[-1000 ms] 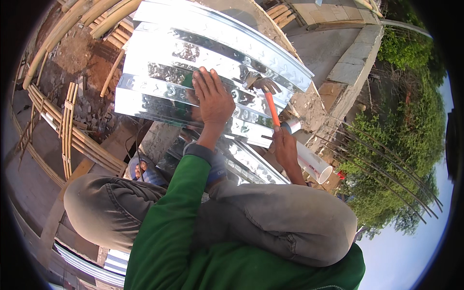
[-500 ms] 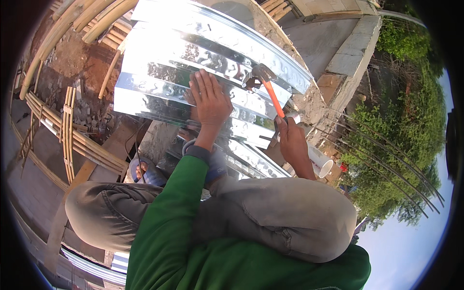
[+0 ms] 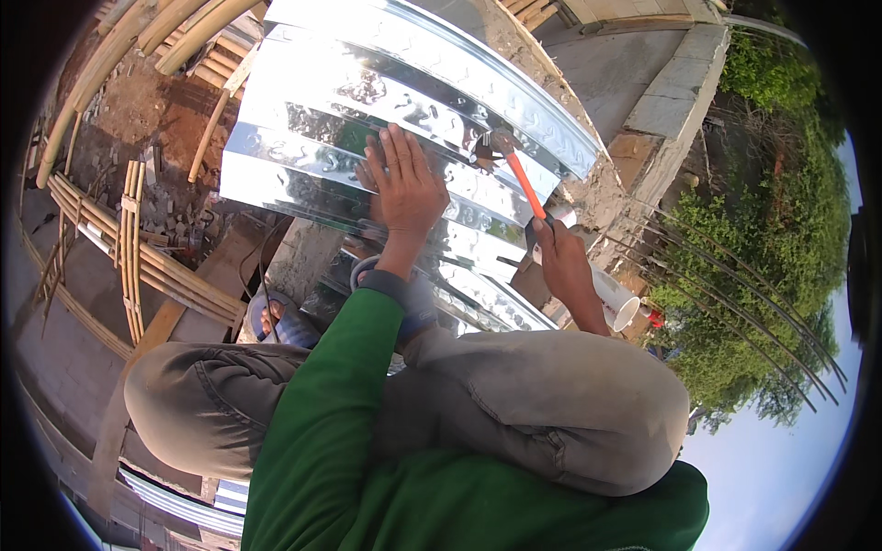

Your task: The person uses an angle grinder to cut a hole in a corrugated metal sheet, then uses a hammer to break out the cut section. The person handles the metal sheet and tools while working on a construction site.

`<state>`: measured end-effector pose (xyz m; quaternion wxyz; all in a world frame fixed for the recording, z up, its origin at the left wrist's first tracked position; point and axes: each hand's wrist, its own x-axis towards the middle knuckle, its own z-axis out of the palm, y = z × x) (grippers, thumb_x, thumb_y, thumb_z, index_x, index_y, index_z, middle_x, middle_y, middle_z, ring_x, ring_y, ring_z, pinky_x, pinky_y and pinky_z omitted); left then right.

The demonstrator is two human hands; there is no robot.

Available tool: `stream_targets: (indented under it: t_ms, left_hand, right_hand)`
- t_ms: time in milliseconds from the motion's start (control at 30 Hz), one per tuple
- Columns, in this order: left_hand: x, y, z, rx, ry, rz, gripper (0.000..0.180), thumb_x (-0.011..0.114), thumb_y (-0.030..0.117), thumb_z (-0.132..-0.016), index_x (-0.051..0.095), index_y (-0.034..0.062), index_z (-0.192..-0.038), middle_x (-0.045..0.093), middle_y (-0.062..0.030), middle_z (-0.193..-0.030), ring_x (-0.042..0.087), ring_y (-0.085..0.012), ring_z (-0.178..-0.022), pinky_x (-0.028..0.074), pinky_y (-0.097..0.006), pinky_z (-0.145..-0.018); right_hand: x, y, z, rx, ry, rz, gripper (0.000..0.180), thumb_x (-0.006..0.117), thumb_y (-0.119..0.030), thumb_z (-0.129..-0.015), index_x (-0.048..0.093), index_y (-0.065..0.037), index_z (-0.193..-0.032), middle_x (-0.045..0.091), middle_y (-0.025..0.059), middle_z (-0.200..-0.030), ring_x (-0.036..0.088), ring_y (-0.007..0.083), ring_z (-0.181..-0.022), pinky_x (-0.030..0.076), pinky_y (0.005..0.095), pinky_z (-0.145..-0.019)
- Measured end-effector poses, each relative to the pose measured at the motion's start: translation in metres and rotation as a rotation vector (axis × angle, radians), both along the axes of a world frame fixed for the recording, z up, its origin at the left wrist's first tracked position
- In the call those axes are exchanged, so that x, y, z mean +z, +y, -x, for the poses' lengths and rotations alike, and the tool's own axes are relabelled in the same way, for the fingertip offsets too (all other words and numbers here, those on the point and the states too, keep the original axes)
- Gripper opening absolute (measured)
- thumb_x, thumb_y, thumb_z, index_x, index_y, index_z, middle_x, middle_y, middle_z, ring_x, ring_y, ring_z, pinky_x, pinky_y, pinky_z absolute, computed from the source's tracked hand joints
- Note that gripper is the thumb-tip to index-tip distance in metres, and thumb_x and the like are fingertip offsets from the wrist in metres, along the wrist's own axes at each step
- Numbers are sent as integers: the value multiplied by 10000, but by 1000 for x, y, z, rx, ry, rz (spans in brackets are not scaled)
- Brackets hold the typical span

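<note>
Hammer (image 3: 514, 170) with orange handle gripped in right hand (image 3: 562, 262), head at the corrugated metal sheet (image 3: 303, 129). Left hand (image 3: 404, 184) flat, fingers spread, pressing on sheet.

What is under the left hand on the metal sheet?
The left hand lies flat on the corrugated metal sheet. The palm covers whatever is beneath it. Beside it, the right hand holds an orange-handled hammer, its head at the sheet.

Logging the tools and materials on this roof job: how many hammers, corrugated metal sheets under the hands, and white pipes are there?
Hammer, held in the right hand: 1
Corrugated metal sheet, under the flat left hand: 1
White pipe: 1
Total: 3
</note>
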<state>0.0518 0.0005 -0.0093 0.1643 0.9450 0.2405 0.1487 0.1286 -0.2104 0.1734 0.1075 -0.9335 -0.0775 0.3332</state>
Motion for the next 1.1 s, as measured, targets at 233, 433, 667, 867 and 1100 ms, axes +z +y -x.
stream_targets:
  t_ms: [233,433,667,867,1100]
  left_hand:
    - [-7,-3,-1,0,29,-34,698,596,217,-929,492,-178,-1495,403,-388,-1642,348,-520,-1577,208,-718,-1283]
    - [-1,0,-3,30,-8,-33,677,620,225,-926,539,-197,-1449,433,-388,-1629,402,-524,-1553,250,-742,-1254]
    - [-8,-8,-3,22,64,-69,604,579,246,-1019,535,-160,-1465,452,-367,-1616,397,-498,-1552,264,-725,-1249]
    - [-8,-14,-7,8,87,-36,657,602,205,-931,543,-179,-1461,416,-388,-1638,369,-520,-1566,246,-758,-1245]
    - [-4,-13,-14,13,27,-98,595,609,186,-931,598,-179,-1401,459,-387,-1605,441,-542,-1512,318,-753,-1211]
  right_hand:
    - [-11,-28,10,-68,-107,-559,517,461,-440,-1165,597,55,-1097,609,222,-725,612,369,-645,468,472,-627]
    - [-58,-26,13,36,25,-9,580,455,-492,-1159,592,39,-972,646,337,-798,642,542,-784,475,606,-755]
    - [-12,-44,27,-66,-184,-580,571,453,-493,-1169,600,19,-962,517,-17,-679,480,56,-616,355,295,-532]
    - [-48,-41,35,-55,72,29,547,518,-471,-1140,636,60,-1080,673,297,-781,678,502,-752,491,572,-727]
    - [-1,-34,25,-338,14,-435,573,450,-487,-1173,566,10,-913,503,64,-666,458,149,-590,394,364,-564]
